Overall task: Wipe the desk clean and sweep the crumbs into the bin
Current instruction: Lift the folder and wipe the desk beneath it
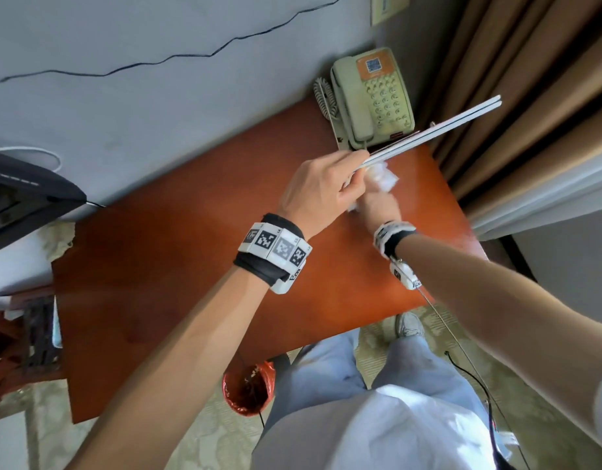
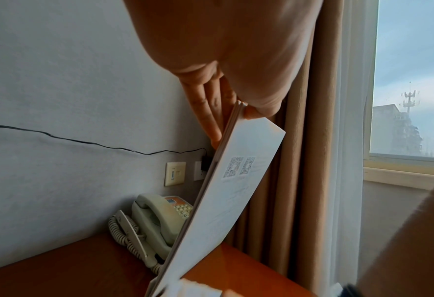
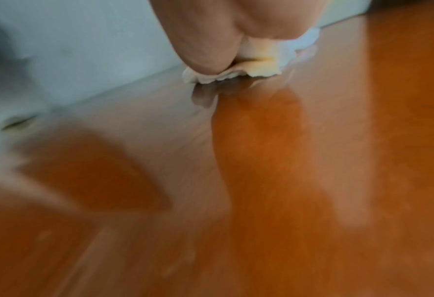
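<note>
My left hand (image 1: 330,184) pinches the near end of a thin white booklet stack (image 1: 438,128) and holds it lifted above the orange-brown desk (image 1: 191,266); thumb and fingers (image 2: 208,112) clamp the booklets (image 2: 236,180), which slope down toward the desk. Beneath it my right hand (image 1: 377,201) presses a crumpled white tissue (image 1: 382,176) onto the desktop near the right back corner. The right wrist view, blurred, has the tissue (image 3: 236,68) under the hand on the shiny desk (image 3: 287,180). A red-lined bin (image 1: 248,388) stands on the floor at the desk's near edge.
A beige corded telephone (image 1: 372,96) sits at the desk's back right corner against the wall. Tan curtains (image 1: 530,96) hang just right of the desk. A dark device (image 1: 21,191) stands at the far left. A black cable (image 1: 157,59) runs along the wall.
</note>
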`<state>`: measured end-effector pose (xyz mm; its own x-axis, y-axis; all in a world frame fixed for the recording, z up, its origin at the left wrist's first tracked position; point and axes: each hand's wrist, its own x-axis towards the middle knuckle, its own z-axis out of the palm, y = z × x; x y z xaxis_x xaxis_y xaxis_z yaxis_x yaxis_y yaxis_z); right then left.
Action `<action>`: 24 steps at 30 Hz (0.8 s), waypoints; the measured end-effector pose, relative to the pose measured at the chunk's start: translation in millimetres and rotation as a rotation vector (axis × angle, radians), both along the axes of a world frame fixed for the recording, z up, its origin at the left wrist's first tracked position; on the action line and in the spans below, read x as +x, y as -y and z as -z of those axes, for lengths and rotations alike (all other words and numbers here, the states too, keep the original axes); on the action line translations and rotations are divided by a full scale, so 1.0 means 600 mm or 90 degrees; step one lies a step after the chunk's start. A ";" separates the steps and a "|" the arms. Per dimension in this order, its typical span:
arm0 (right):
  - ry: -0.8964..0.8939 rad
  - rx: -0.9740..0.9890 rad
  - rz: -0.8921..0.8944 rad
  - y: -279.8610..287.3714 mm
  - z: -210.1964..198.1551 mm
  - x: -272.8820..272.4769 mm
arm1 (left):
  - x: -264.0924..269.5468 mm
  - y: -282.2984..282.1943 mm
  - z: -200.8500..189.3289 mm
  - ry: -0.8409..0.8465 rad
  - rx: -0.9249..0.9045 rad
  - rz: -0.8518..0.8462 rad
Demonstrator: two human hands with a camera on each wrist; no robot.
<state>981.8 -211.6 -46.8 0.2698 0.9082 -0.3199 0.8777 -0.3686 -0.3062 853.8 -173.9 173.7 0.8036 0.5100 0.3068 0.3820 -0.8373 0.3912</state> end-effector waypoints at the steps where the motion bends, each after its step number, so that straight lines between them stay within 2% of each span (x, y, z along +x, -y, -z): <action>1: -0.027 0.050 -0.062 0.008 0.008 -0.027 | -0.001 0.004 0.002 -0.005 -0.003 0.004; 3: -0.044 0.113 -0.214 0.041 0.027 -0.063 | -0.004 0.012 0.006 -0.022 -0.013 0.011; 5: -0.029 0.068 -0.335 0.087 0.025 -0.066 | -0.012 0.025 0.013 -0.036 -0.009 0.023; 7: -0.054 0.048 -0.328 0.140 0.032 -0.046 | -0.022 0.047 0.025 -0.039 0.000 0.045; 11: -0.083 0.110 -0.196 0.255 0.042 0.028 | -0.037 0.111 0.068 -0.062 0.014 0.077; 15: -0.060 0.115 -0.086 0.344 0.027 0.103 | -0.050 0.174 0.119 -0.185 -0.017 0.109; 17: -0.048 0.099 0.014 0.374 0.007 0.132 | -0.057 0.205 0.145 -0.248 -0.039 0.114; 20: -0.068 0.121 0.172 0.394 -0.005 0.175 | -0.065 0.247 0.186 -0.344 -0.055 0.107; 22: -0.120 0.164 0.296 0.393 -0.008 0.203 | -0.070 0.270 0.212 -0.370 -0.053 0.108; 24: -0.140 0.170 0.367 0.375 -0.013 0.224 | -0.076 0.292 0.238 -0.400 -0.028 0.135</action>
